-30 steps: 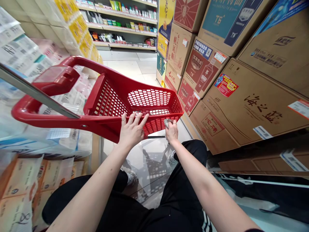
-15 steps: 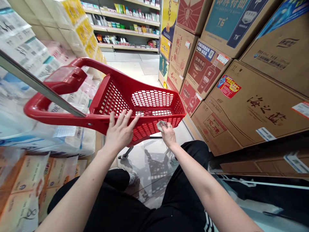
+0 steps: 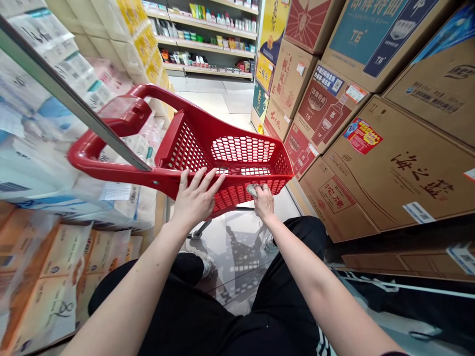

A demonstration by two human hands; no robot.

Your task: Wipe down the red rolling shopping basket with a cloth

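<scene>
A red plastic shopping cart [image 3: 200,129] with lattice walls stands in front of me, its handle to the left. My left hand [image 3: 195,197] lies on the near side of the basket, fingers spread over the rim. Against the near outer wall, toward the basket's front end, is my right hand [image 3: 264,200]. Its fingers are closed on a crumpled whitish wipe [image 3: 253,190], which is at the lattice. No goods show inside the basket.
Cardboard cartons [image 3: 411,163] are stacked high on the right. Packs of tissue paper [image 3: 48,123] are piled on the left, with orange packs [image 3: 55,277] below. A grey metal pole [image 3: 79,99] slants across the cart. Shelves of bottles [image 3: 218,47] stand at the back.
The view has shifted, so the cart and shelves appear farther right. My left hand stays on the rim. My right hand still holds the wipe against the basket's wall, slightly turned.
</scene>
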